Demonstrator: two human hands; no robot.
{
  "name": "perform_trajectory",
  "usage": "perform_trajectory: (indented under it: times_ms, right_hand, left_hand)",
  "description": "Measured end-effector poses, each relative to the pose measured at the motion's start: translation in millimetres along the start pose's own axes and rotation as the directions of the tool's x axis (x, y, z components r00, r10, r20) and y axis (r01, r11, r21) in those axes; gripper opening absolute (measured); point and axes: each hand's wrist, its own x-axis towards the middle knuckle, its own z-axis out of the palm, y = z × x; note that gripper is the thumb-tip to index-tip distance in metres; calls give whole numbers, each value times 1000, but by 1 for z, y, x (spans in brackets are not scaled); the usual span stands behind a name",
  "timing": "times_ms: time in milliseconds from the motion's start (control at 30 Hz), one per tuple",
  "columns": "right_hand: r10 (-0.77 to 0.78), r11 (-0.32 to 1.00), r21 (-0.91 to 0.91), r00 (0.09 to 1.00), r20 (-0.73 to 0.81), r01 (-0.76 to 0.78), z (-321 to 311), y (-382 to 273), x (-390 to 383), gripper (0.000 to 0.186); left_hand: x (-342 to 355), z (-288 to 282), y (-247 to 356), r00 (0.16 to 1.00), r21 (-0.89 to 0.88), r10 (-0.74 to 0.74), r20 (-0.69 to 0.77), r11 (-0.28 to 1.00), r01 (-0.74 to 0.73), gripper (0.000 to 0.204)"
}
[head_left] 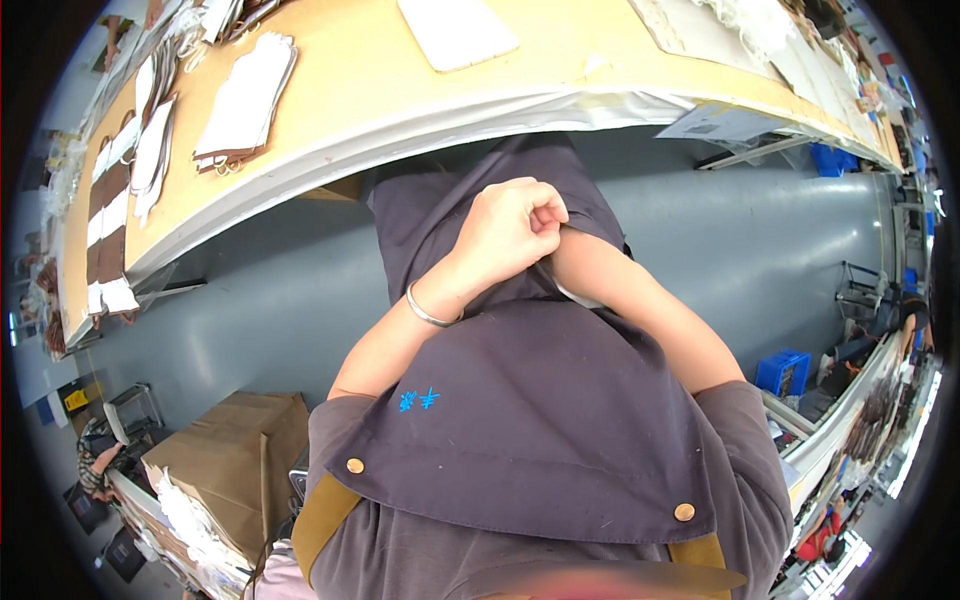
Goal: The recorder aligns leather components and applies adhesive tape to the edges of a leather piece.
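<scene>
In front of my lap, my left hand (508,228) is closed, its fingers curled on an edge of the dark apron (540,400) I wear. A metal bangle (428,310) circles the left wrist. My right forearm (640,290) crosses inward to the same spot. The right hand itself is hidden behind the left hand and the apron cloth, apparently inside a pocket or fold. What it holds, if anything, does not show.
Ahead is a tan worktable (340,70) with a pale edge. On it lie stacked white and brown strap pieces (245,100), brown-and-white strips (110,215) and a white board (458,32). Behind me are a brown covered box (225,455) and a blue crate (782,373). Other people work farther off.
</scene>
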Motion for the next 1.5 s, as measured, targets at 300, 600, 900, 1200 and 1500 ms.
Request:
perform_trajectory:
  times_ms: [300, 600, 900, 1200, 1500]
  right_hand:
    - [-128, 937, 261, 925, -357, 231, -23, -9, -54, 12]
    - [59, 355, 904, 960, -275, 237, -7, 30, -50, 7]
    - [129, 157, 948, 946, -299, 278, -4, 34, -48, 7]
    - [-50, 608, 748, 954, -297, 265, -13, 5, -61, 26]
    - [-181, 914, 312, 949, -257, 259, -25, -7, -84, 40]
  left_hand:
    - [0, 1, -9, 996, -65, -43, 74, 997, 48, 8]
    - [0, -12, -4, 996, 144, 0, 88, 990, -13, 12]
    - [-11, -11, 3, 926, 478, 198, 322, 810, -340, 9]
    - [-17, 22, -1, 891, 810, 144, 430, 376, -451, 10]
    - [-16, 13, 10, 834, 656, 471, 286, 539, -529, 9]
